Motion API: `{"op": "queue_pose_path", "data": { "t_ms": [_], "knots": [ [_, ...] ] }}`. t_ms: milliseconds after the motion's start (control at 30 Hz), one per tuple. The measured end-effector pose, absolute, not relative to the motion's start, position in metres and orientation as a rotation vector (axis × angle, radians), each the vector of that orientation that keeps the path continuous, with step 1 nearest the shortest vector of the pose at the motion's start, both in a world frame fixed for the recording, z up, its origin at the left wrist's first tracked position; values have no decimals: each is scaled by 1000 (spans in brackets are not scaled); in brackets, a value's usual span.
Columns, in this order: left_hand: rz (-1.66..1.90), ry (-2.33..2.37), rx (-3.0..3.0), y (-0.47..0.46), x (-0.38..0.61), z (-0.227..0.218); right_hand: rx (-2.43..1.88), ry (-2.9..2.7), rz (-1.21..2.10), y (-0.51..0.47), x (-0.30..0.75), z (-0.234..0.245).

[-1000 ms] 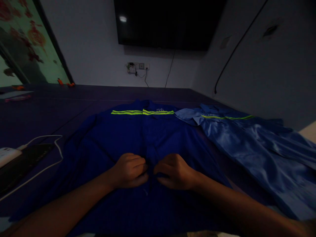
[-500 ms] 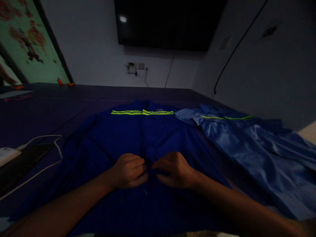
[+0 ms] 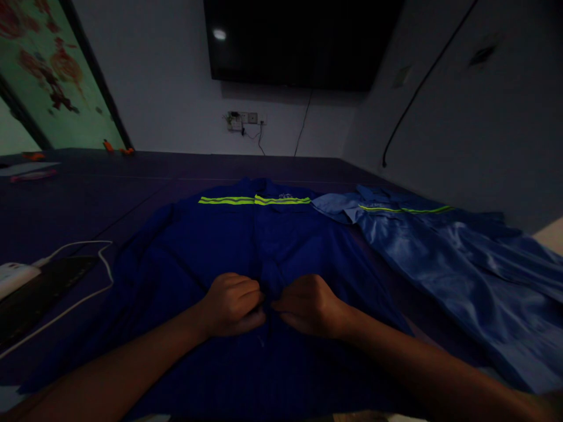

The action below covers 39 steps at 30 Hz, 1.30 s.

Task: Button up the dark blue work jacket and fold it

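A dark blue work jacket [image 3: 211, 234] lies spread out, front up, with a yellow-green reflective band [image 3: 226, 200] across its chest and its collar at the far end. Along its front opening, low on the body, my left hand [image 3: 233, 305] has its fingers curled closed on the fabric. Just to the right, my right hand [image 3: 310, 305] pinches the cloth on the other side of that opening. A small gap separates the two hands. Whatever lies under the fingertips, such as a fastening, is hidden and dark.
A lighter blue garment [image 3: 440, 264] with a thin yellow stripe lies at right, one sleeve touching the jacket. At left are a white power strip [image 3: 17, 278], a dark flat object [image 3: 53, 287] and a white cable [image 3: 108, 266]. A television [image 3: 299, 47] hangs on the far wall.
My right hand has shifted very slightly, its fingers now more tightly curled. At the far left, another person's hand has gone out of view. The jacket lies as before.
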<state>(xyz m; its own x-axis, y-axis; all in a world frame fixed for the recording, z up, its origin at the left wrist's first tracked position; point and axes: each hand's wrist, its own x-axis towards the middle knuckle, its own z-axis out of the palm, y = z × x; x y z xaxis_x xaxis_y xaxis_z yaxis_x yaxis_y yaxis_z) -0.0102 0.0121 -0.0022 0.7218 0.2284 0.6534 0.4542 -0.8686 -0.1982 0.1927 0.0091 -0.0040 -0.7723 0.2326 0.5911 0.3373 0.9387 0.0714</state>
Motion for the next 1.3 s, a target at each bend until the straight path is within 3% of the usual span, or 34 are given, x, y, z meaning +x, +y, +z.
{"op": "queue_pose_path", "data": {
  "t_ms": [200, 533, 1067, 1300],
  "knots": [
    [-909, -621, -2592, 11, -9, -7, -381, -2478, -247, 8, 192, -7],
    [-953, -557, -2556, 12, -11, -5, -547, -2384, 66, 4, 189, 0],
    [-968, -503, -2632, 13, -13, -1, -686, -2421, 146, 8, 191, -2],
    [-1041, -655, -2897, 13, -14, 4, -834, -2268, 626, 7, 190, 9]
  ]
}}
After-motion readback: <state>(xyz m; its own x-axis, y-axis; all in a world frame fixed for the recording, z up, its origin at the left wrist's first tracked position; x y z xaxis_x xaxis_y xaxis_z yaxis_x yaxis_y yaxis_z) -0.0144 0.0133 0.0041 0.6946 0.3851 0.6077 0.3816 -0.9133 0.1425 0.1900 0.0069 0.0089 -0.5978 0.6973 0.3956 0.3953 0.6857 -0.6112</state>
